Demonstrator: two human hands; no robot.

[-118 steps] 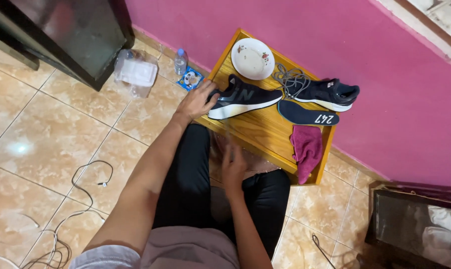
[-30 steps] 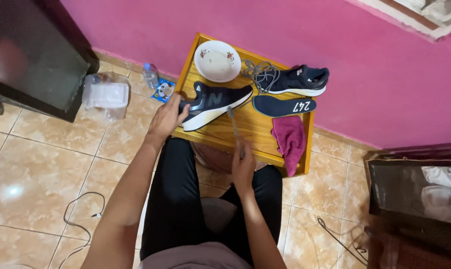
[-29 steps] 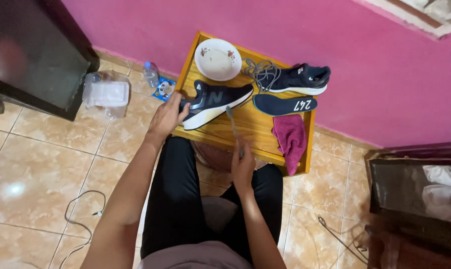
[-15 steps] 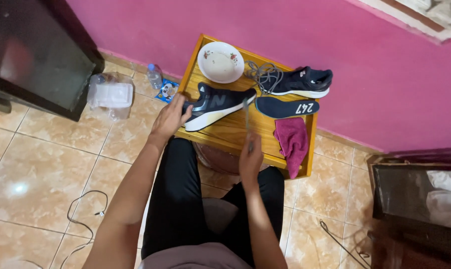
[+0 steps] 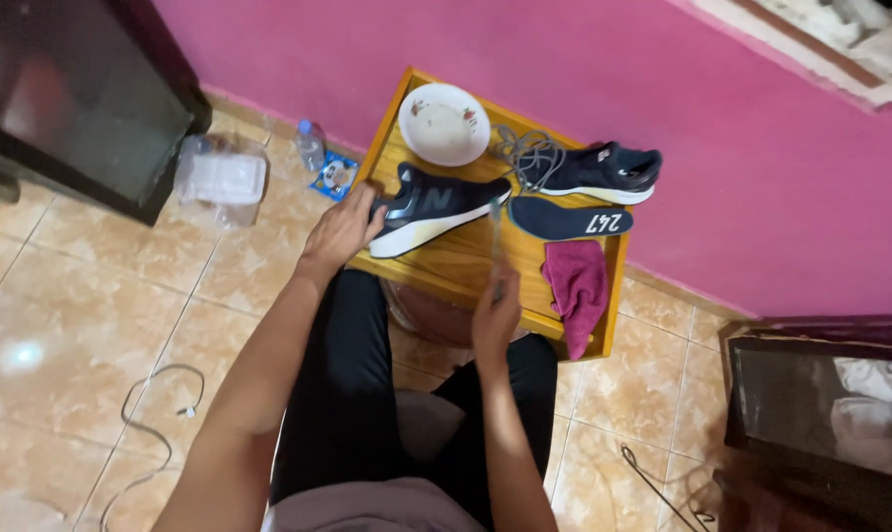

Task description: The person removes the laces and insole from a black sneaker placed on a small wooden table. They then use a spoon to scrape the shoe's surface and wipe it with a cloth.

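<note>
Under my left hand (image 5: 340, 229) lies a dark sneaker with a white sole (image 5: 436, 208); my fingers curl over its heel, which I judge pins it flat on the wooden worktop (image 5: 466, 266). My right hand (image 5: 495, 313) is pinched round a thin brush-like tool (image 5: 494, 241), blurred, its tip raised toward the shoe's toe. Beyond the left hand sits a white floral plate (image 5: 445, 123). Past the right hand I see loose grey laces (image 5: 527, 156), the second sneaker (image 5: 601, 172) and a pulled-out insole (image 5: 568, 220), spread apart, likely so each part is reachable. Just right of that hand a magenta cloth (image 5: 576, 289) drapes over the worktop's edge. Left of my left hand, on the tan tiled floor (image 5: 81, 286), stand a small water bottle (image 5: 311, 146) and a clear plastic container (image 5: 220, 180). A pink wall (image 5: 742, 177) backs it all.
</note>
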